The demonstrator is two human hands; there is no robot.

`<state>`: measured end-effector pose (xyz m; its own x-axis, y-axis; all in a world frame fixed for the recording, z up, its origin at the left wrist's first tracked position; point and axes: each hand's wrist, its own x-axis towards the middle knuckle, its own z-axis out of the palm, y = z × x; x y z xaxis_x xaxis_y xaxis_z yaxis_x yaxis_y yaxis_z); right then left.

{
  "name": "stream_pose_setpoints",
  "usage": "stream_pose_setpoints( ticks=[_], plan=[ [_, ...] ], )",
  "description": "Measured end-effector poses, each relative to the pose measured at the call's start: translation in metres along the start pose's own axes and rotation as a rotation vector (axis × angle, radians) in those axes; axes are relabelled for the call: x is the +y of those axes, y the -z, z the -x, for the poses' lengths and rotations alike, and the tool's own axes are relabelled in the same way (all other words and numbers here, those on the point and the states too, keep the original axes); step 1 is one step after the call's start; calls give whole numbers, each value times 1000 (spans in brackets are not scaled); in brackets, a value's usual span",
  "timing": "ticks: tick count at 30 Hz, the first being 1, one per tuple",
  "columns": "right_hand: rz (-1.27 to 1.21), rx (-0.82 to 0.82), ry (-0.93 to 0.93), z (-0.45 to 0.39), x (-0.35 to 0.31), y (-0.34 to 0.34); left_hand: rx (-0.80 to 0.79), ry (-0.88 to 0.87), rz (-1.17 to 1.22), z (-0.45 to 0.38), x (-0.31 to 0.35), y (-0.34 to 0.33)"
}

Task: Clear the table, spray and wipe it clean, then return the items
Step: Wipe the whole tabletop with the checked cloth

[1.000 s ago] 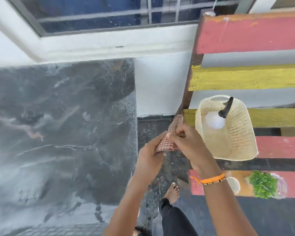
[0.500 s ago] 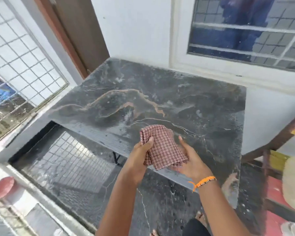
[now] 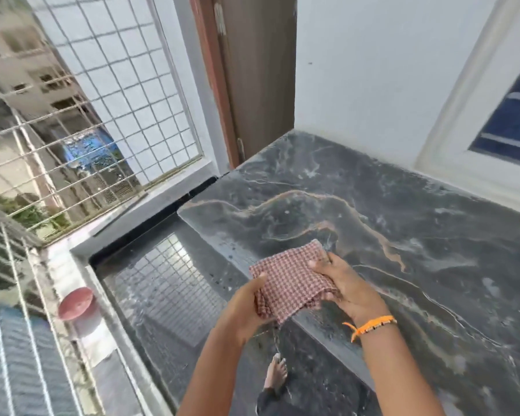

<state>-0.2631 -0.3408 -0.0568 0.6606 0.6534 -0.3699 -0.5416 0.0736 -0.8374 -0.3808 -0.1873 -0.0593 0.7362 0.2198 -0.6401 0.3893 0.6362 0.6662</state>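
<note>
Both hands grip a folded red-checked woven cloth (image 3: 290,283) at frame center, left hand (image 3: 246,301), right hand (image 3: 347,286), above glossy veined dark marble table (image 3: 403,223).

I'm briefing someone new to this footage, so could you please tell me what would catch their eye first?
First, the red checked cloth, folded and held by both hands over the near edge of the dark marble table. The left hand grips its left side, the right hand its right. An orange wristband stands out on the right wrist.
</note>
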Motion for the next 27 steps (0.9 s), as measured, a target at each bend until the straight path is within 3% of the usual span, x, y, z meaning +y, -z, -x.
stream_pose_setpoints(
  ticks=[4,9,11,14,18,24,27],
  plan=[
    [178,164,81,-64,-43,-19,54,-34,-185,-45,53,10],
    [834,507,355,-137,-105,-31,29,-126,-427,-98,128,9],
    [1013,535,438,-157,-119,-33,1,-154,-467,-116,153,8],
    [1189,425,289,-186,-119,-34,-23,-146,-544,-142,175,14],
    [1158,358,59,-210,-102,-31,-63,-120,-613,-174,190,15],
    [1036,593,72,-251,-84,-28,-97,-152,-775,-231,220,24],
    [1120,745,82,-290,-76,-38,-86,-236,-908,-269,247,33]
  ],
)
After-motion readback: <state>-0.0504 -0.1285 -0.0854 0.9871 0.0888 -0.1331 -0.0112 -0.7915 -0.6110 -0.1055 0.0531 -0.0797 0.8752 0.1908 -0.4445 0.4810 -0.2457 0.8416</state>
